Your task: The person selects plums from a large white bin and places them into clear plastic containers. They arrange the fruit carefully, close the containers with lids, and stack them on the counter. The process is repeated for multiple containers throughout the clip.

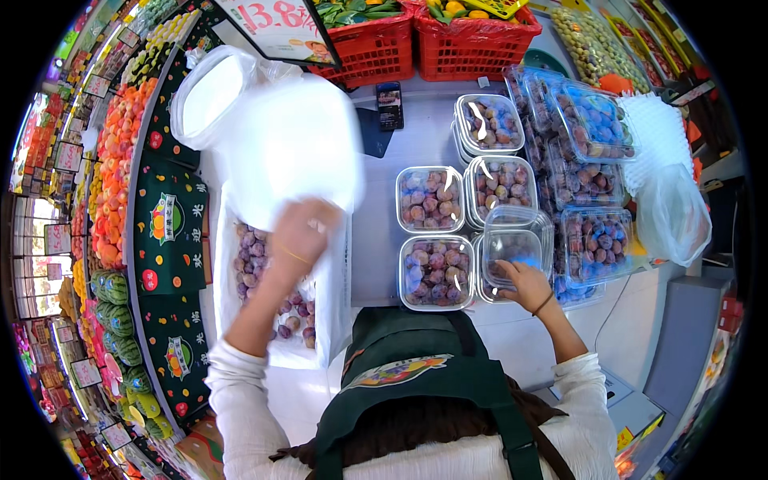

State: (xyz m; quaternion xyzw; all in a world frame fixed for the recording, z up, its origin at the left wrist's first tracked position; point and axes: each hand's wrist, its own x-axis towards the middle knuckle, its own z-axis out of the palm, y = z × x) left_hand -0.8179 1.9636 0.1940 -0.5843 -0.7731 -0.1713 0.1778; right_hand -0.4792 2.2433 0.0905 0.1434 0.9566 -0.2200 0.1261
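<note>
My left hand (pixel 306 237) grips the near edge of a white sheet (pixel 294 144), blurred by motion, over a white-lined box (pixel 333 288). Loose purple plums (pixel 252 258) show in the box below the sheet and beside my forearm. My right hand (pixel 529 287) has its fingers on the near side of an empty clear plastic container (pixel 510 240), which sits tilted on other clear tubs. To its left stand two lidded tubs of plums, the nearer tub (pixel 437 273) and the farther tub (pixel 429 200). Behind the empty container is a stack of filled tubs (pixel 501 189).
Clamshell packs of plums (pixel 597 243) are piled at right, next to white foam netting (pixel 654 138) and a plastic bag (pixel 675 213). A phone (pixel 390 107) lies toward the back, before red crates (pixel 366 57) of orange fruit. A price sign (pixel 279 27) stands at back left.
</note>
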